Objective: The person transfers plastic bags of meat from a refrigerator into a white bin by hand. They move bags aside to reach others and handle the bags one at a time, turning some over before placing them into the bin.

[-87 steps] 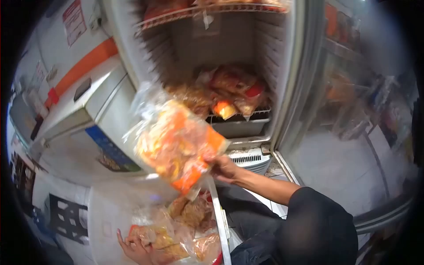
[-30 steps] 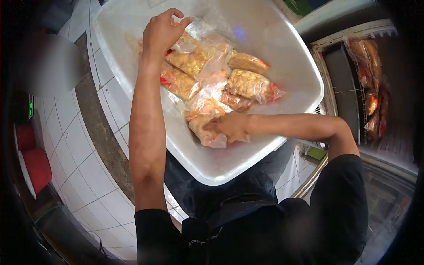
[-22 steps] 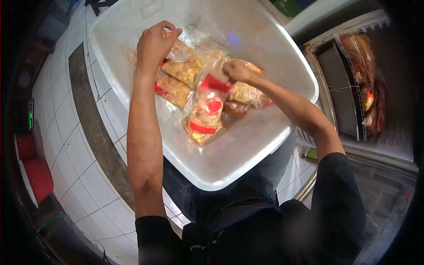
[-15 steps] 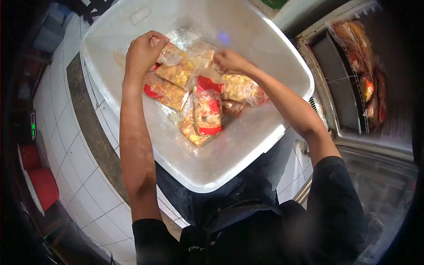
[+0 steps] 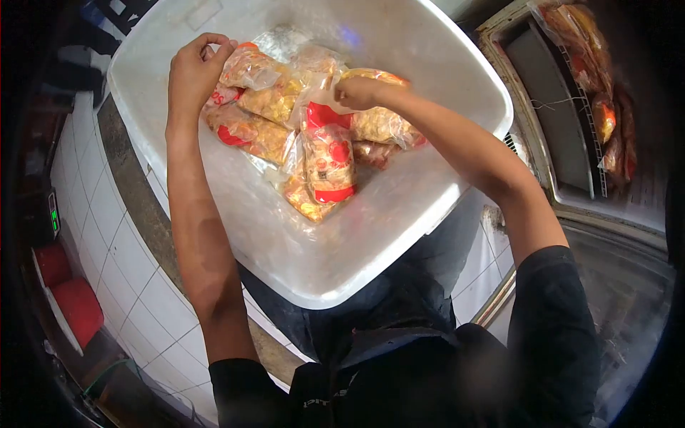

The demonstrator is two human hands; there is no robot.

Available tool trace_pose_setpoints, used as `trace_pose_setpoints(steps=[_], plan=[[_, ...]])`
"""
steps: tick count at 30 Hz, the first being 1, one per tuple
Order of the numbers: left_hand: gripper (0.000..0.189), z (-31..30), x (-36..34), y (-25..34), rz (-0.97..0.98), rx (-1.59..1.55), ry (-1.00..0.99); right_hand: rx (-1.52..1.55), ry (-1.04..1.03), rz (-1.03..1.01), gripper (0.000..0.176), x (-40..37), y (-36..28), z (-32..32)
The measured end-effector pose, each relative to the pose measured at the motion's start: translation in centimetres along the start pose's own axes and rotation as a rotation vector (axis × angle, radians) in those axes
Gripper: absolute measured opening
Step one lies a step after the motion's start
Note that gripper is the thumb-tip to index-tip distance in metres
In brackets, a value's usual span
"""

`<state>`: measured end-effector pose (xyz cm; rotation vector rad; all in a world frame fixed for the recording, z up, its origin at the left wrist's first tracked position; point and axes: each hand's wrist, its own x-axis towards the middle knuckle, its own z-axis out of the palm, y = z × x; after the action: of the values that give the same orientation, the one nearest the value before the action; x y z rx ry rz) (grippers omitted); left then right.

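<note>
Red-banded food bag lies on other bags in white tub. Could slide off uneven pile; thin plastic could tear if tugged. Right hand reaches in, fingers curled by its clear top; left hand bends beside farther bag. Cannot tell if either grip holds plastic.

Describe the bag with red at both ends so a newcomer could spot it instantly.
Find the big white plastic tub beside the open fridge. Inside, among the heaped food bags, look next to the right hand for the filled plastic bag lying partly over its neighbours. It alone shows a wide red band at each end and a round red mark between.
</note>
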<state>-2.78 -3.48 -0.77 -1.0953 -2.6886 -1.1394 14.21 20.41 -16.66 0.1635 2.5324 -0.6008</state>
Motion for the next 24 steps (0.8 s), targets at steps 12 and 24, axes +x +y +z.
trace_pose_setpoints(steps=[12, 24], plan=[[0.026, 0.4, -0.1, -2.2, 0.091, 0.079, 0.031, -0.201, 0.241, -0.483, 0.028, 7.7, -12.3, 15.0], [0.027, 0.0, 0.6, -0.6, 0.03, 0.052, 0.063, 0.564, 0.153, -0.237, 0.055, -3.4, -10.7, 0.8]])
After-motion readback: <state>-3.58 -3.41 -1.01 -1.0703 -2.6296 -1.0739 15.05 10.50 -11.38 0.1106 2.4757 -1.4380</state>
